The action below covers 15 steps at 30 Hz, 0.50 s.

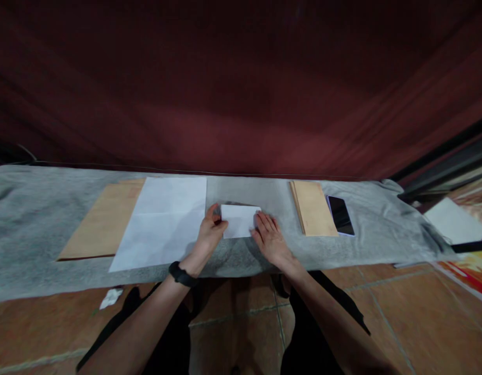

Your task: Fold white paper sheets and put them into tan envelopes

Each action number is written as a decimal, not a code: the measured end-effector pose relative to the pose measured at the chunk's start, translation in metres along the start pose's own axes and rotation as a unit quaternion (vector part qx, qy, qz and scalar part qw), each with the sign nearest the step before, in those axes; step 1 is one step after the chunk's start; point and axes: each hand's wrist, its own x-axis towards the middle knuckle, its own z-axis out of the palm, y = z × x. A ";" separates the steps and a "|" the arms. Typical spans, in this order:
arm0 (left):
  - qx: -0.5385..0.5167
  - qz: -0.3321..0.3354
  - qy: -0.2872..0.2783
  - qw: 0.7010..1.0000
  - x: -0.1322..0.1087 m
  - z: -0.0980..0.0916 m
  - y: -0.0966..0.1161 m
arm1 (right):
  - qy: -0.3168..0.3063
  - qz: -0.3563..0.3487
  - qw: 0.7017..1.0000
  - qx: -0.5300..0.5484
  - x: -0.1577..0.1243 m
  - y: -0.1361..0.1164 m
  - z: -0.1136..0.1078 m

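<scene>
A folded white sheet of paper [239, 221] lies in front of me on the grey cloth. At its left edge my left hand [211, 232] is closed on it, thumb over the top and the other fingers bent round the side. My right hand [270, 238] rests at the right edge, fingers stretched out and laid flat, thumb near the lower corner. Left of my left hand lie large white sheets [162, 221] with a crease across them, partly over a big brown envelope [103, 219].
Smaller brown envelopes [313, 208] are stacked to the right, beside a phone [341, 215]. Grey cloth [25, 224] covers the narrow surface, and a dark red curtain [241, 104] hangs behind it. A crumpled white tissue [111, 297] is on the tiled floor [229, 344].
</scene>
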 end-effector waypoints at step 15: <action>-0.241 -0.105 -0.127 0.956 -0.018 0.023 0.007 | 0.142 0.199 0.638 0.730 0.020 -0.031 -0.024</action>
